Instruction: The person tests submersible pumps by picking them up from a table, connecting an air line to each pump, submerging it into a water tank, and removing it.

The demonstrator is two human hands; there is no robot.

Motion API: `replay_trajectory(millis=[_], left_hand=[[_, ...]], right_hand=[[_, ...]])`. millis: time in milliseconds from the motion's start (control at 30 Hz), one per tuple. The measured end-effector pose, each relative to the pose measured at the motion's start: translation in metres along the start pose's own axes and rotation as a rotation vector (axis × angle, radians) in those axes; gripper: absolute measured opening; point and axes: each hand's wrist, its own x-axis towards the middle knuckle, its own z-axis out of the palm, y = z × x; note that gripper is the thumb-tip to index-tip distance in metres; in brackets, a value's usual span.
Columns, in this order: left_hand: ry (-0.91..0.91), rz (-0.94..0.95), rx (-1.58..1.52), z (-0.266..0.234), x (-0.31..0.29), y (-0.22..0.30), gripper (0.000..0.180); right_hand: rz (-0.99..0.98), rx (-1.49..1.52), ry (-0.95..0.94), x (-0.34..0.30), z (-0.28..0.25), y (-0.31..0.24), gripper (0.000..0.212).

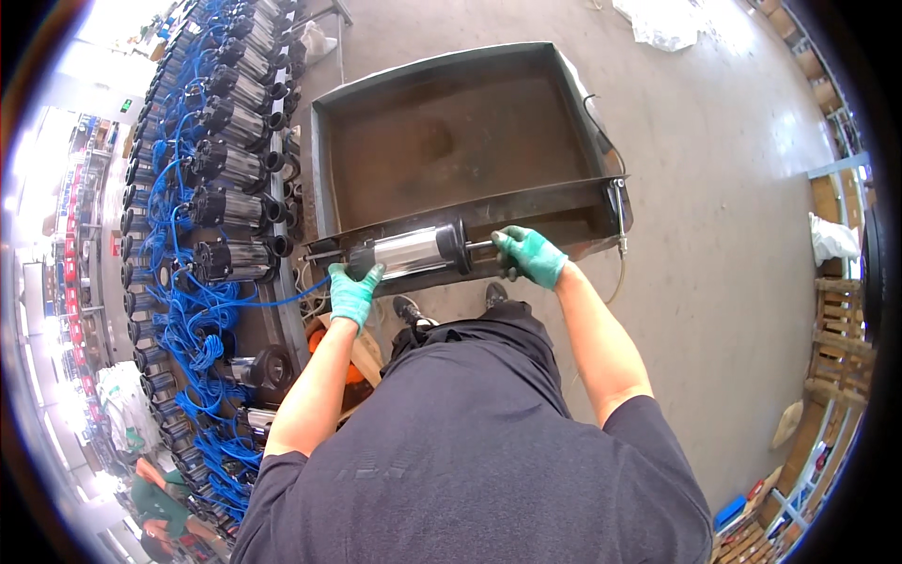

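A pump (406,252) with a shiny metal barrel and black ends lies across the near side of a large metal tank (322,179). My left hand (352,295), in a green glove, is closed at the pump's black left end, where a blue cable runs off to the left. My right hand (529,254), also gloved in green, is closed around a thin metal rod (480,245) that meets the pump's black right end. Part of the rod is hidden inside my right fingers.
Rows of similar pumps (232,162) with tangled blue cables (195,343) stand on the left. A pipe fitting with a hose (620,211) is on the tank's right side. Wooden pallets (839,324) line the far right. Another person (162,503) is at the lower left.
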Motion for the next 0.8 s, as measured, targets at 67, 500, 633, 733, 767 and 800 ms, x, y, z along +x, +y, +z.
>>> replay_trajectory(millis=[67,500,633,733,767,800], left_hand=[[0.011,0.002,0.0,-0.003,-0.002,0.003,0.068],[0.006,0.02,-0.147,0.001,0.016,-0.014,0.071],[0.039,0.003,-0.074,0.009,0.005,-0.011,0.067],[0.068,0.008,-0.063,0.009,-0.003,-0.002,0.064],[0.071,0.007,-0.057,0.007,-0.005,0.003,0.063],[0.053,0.009,-0.07,0.006,-0.006,0.009,0.062]], right_hand=[[-0.039,0.083,-0.061,-0.009,-0.002,0.0,0.039],[-0.492,-0.312,0.347,0.018,0.02,0.003,0.031],[-0.922,-0.738,0.273,0.014,-0.017,0.028,0.03],[-0.714,-0.7,0.233,-0.01,-0.004,0.012,0.027],[-0.711,-0.826,0.271,-0.007,-0.005,0.009,0.027],[-0.704,-0.818,0.358,0.009,-0.009,0.022,0.028]])
